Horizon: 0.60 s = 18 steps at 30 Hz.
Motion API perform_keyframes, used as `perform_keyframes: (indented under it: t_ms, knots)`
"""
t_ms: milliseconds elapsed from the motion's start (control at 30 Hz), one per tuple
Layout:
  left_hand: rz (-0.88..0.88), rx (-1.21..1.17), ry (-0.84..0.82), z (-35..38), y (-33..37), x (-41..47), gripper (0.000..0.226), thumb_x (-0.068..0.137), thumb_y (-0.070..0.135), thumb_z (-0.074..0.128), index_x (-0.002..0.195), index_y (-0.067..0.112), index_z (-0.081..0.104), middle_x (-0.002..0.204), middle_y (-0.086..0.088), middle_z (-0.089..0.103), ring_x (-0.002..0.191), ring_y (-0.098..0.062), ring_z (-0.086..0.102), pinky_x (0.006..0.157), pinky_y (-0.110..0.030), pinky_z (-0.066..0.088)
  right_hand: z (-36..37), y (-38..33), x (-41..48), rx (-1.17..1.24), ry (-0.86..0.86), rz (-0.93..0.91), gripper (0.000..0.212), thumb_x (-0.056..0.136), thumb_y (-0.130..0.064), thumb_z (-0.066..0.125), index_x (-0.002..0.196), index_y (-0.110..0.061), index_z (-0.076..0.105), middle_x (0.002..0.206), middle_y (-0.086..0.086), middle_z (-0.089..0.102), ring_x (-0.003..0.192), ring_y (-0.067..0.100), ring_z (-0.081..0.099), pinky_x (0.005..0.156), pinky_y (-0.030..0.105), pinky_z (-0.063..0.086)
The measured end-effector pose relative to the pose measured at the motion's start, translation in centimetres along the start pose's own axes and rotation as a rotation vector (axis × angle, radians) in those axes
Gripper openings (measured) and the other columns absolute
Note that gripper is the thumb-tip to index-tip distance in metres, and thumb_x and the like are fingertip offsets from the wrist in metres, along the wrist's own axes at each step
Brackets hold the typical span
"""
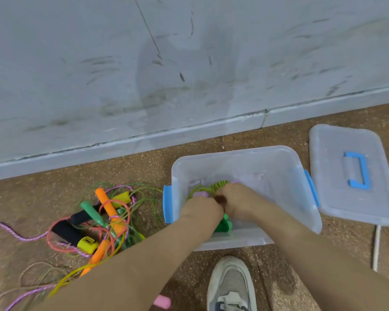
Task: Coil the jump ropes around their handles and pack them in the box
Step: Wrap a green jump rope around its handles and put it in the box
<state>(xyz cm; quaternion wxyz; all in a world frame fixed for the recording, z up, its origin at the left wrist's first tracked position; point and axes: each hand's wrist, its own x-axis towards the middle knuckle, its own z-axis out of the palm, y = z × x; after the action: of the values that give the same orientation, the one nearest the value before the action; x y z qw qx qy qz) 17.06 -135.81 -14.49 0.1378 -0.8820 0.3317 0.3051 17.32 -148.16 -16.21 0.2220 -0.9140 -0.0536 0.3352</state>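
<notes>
Two hands, left hand (200, 208) touching right hand (234, 199), gripped a coiled green jump rope (221, 184) inside the clear plastic box (279, 176); more tangled ropes (103, 218) lay on the floor beside it, its lid (346, 198) off

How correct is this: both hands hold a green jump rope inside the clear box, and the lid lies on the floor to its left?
One part is wrong: the head view shows the lid on the floor to the right of the box, not left. The rest stands: left hand and right hand hold the green jump rope inside it.
</notes>
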Motion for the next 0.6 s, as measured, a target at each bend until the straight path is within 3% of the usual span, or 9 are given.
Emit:
perform_keyframes:
  t_ms: [100, 167, 233, 300, 367, 500, 600]
  knots:
    - [0.071, 0.178, 0.004, 1.1, 0.3, 0.3, 0.032, 0.095, 0.003, 0.042, 0.126, 0.004, 0.052, 0.127, -0.011, 0.058, 0.117, -0.030, 0.052, 0.100, -0.036, 0.037, 0.0, -0.1, -0.6, -0.011, 0.104, -0.063, 0.026, 0.092, -0.016, 0.049, 0.107, -0.021, 0.070, 0.103, 0.006, 0.069, 0.097, 0.026, 0.060, 0.080, 0.029, 0.044]
    - [0.139, 0.423, -0.084, 1.4, -0.2, 0.8, 0.029, 0.100, 0.013, 0.038, 0.122, 0.007, 0.056, 0.123, -0.009, 0.060, 0.102, -0.022, 0.054, 0.088, -0.028, 0.044, 0.3, -0.2, -1.1, 0.025, 0.119, -0.105, 0.031, 0.093, -0.012, 0.048, 0.115, -0.022, 0.067, 0.112, 0.006, 0.067, 0.103, 0.025, 0.058, 0.086, 0.031, 0.044]
    - [0.204, 0.442, -0.117, 0.8, -0.4, 1.4, 0.034, 0.101, 0.023, 0.037, 0.122, 0.007, 0.057, 0.124, -0.011, 0.059, 0.093, -0.020, 0.049, 0.070, -0.024, 0.042, 0.5, -0.1, -1.5, 0.058, 0.119, -0.106, 0.035, 0.092, -0.010, 0.047, 0.121, -0.021, 0.064, 0.116, 0.005, 0.065, 0.106, 0.025, 0.058, 0.089, 0.036, 0.047]
    - [0.324, 0.471, -0.143, -0.6, -0.3, 1.4, 0.038, 0.098, 0.023, 0.048, 0.133, 0.010, 0.050, 0.136, -0.007, 0.050, 0.114, -0.024, 0.049, 0.090, -0.029, 0.043, 0.6, 0.1, -2.0, 0.081, 0.104, -0.096, 0.038, 0.091, -0.006, 0.047, 0.121, -0.019, 0.064, 0.114, 0.007, 0.067, 0.102, 0.027, 0.060, 0.086, 0.042, 0.050]
    - [0.185, 0.344, -0.199, -2.0, -0.2, 0.7, 0.037, 0.094, 0.016, 0.053, 0.131, 0.012, 0.051, 0.135, -0.007, 0.050, 0.124, -0.027, 0.047, 0.098, -0.036, 0.041, 0.1, 0.1, -2.7, 0.117, 0.122, -0.059, 0.036, 0.092, -0.005, 0.047, 0.120, -0.017, 0.065, 0.112, 0.009, 0.068, 0.102, 0.029, 0.061, 0.087, 0.043, 0.049]
    - [0.024, 0.073, 0.060, -4.1, -1.1, -2.8, 0.018, 0.089, 0.004, 0.055, 0.106, 0.010, 0.060, 0.108, -0.008, 0.064, 0.101, -0.028, 0.061, 0.068, -0.034, 0.041, -1.7, -1.1, -3.9, 0.228, 0.242, -0.031, 0.029, 0.095, -0.008, 0.050, 0.118, -0.014, 0.067, 0.115, 0.006, 0.069, 0.104, 0.023, 0.060, 0.089, 0.031, 0.045]
    - [0.005, -0.110, 0.293, -3.7, -2.3, -5.9, 0.024, 0.092, 0.008, 0.051, 0.114, 0.013, 0.056, 0.100, -0.008, 0.061, 0.096, -0.029, 0.058, 0.061, -0.034, 0.038, -2.8, -3.2, -4.7, 0.282, 0.294, -0.083, 0.030, 0.096, -0.013, 0.052, 0.122, -0.019, 0.065, 0.116, 0.000, 0.069, 0.105, 0.016, 0.061, 0.088, 0.024, 0.043]
